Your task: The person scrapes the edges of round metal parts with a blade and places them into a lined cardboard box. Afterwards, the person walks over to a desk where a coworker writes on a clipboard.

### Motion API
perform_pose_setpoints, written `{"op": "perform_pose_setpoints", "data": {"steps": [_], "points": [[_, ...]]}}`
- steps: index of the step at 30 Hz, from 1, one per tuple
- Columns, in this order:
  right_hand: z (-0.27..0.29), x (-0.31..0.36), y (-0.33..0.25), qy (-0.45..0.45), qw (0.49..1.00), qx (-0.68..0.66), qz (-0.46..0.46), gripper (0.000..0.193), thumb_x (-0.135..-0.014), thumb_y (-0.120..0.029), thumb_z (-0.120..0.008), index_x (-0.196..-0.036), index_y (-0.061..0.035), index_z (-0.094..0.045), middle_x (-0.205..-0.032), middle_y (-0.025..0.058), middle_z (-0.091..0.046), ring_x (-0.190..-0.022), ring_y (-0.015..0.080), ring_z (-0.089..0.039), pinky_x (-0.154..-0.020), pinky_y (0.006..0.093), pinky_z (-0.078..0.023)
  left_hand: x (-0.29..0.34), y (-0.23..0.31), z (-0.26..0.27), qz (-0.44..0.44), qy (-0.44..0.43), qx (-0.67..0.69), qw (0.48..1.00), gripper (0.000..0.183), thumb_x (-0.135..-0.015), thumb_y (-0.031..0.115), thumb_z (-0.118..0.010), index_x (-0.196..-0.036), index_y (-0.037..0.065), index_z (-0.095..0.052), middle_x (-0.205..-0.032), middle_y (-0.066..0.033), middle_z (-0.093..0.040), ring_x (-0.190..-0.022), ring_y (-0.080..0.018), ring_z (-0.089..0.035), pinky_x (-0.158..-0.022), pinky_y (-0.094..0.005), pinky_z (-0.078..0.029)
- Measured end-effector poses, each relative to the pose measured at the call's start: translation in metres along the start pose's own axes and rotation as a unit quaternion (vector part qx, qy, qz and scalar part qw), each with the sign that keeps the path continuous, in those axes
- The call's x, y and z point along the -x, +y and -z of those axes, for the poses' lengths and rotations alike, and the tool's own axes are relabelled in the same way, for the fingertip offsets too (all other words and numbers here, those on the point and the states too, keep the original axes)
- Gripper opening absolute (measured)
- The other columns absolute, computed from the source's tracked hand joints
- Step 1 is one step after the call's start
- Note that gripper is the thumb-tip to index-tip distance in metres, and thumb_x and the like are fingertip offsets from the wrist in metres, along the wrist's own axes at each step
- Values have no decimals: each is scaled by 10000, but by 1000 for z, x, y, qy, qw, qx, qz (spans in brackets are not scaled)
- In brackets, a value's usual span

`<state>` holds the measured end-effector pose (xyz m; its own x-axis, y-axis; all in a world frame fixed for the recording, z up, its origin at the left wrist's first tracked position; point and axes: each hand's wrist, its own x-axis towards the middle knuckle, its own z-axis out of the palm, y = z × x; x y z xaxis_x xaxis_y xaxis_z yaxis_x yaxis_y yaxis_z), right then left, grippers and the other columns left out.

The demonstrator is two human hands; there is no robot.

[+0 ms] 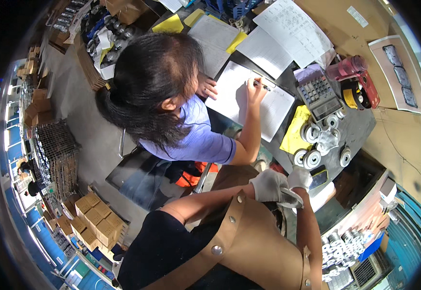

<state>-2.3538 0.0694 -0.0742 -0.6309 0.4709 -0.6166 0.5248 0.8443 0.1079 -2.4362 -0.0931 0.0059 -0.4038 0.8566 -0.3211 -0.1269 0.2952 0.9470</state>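
White work gloves with grey fingers cover both of my hands, which meet in front of my brown apron [263,237]. My left hand [270,185] reaches across to my right wrist, its fingers curled together beside the glove's cuff; what they grip, if anything, is hidden. Just beyond it, my right hand [299,178] is raised close to the table's near edge, with its fingers mostly out of sight. A dark phone with a yellow-green edge [319,178] lies nearest to it. Several grey metal wheels [312,159] sit on the dark table [353,137] past my hands.
A seated person in a purple shirt [196,130] writes on a paper sheet [273,116] at my left front. A calculator [318,96], yellow paper [296,130], tape roll [355,96] and pink bottle [348,67] occupy the table. Stacked cartons [99,220] stand at left; metal parts [343,251] at right.
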Motion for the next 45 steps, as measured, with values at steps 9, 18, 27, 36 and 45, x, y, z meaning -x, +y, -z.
{"op": "perform_pose_setpoints", "data": {"steps": [9, 18, 27, 36, 45], "points": [[3, -8, -1, -5, 1000, 12, 9, 248, -786, -155, -518, -963, -133, -692, -891, 142, -678, -828, 314, -666, -722, 415, -532, -6, -19, 5, -45, 22, -4, 999, 282, -676, 305, -802, -690, 47, -690, -650, -111, -615, -604, -213, -591, -562, -318, -451], [7, -10, -10, -21, 1000, 0, -19, 206, -795, -168, -526, -931, -106, -667, -903, 174, -675, -842, 338, -667, -730, 431, -538, -11, -15, 22, -48, -9, 30, 998, 336, -658, 337, -820, -706, 30, -694, -654, -118, -614, -572, -202, -572, -524, -319, -437], [10, -11, -17, -9, 998, 2, -64, 230, -795, -191, -523, -920, -131, -706, -872, 164, -678, -818, 341, -668, -721, 434, -534, -9, -19, 31, -39, -30, 25, 998, 314, -657, 337, -819, -701, 53, -692, -628, -89, -595, -559, -186, -559, -518, -304, -438], [2, -11, -18, -27, 997, 13, -72, 230, -777, -159, -551, -967, -138, -680, -903, 161, -680, -834, 328, -672, -741, 422, -540, -2, -30, 30, -55, -23, 12, 998, 270, -648, 301, -807, -682, 71, -668, -629, -90, -585, -569, -210, -558, -535, -314, -443], [4, -10, -18, -27, 997, -3, -74, 232, -779, -159, -551, -972, -130, -676, -899, 156, -682, -840, 332, -670, -741, 426, -539, 0, -30, 28, -43, -20, 23, 999, 270, -653, 278, -812, -738, 50, -693, -649, -111, -611, -593, -231, -586, -563, -325, -462]]}}
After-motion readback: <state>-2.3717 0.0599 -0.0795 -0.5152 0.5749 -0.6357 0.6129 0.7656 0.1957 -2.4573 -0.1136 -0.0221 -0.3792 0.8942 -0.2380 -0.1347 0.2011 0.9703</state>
